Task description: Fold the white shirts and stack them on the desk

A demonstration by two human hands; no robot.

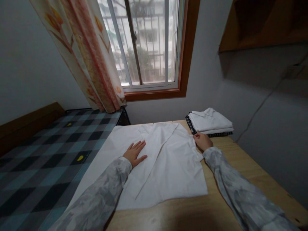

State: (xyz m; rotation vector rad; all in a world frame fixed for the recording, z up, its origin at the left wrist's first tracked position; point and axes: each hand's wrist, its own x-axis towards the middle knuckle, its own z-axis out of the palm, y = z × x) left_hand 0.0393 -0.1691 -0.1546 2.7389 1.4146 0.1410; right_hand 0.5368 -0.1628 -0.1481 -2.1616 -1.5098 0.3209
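Observation:
A white shirt (178,170) lies spread on a light wooden table, one sleeve folded slantwise across its body. My left hand (135,153) rests flat on the cloth near the folded sleeve, fingers spread. At the garment's right edge, my right hand (202,141) pinches the white fabric between thumb and fingers. Just beyond that hand sits a stack of folded white garments (210,119), with dark patterned cloth beneath and at its left side.
The wooden table (243,163) reaches the wall on the right. On the left is a bed with a checked cover (60,157). A floral curtain (89,57) hangs beside the window (149,45). A wooden shelf (262,41) and a cable (258,110) are on the right wall.

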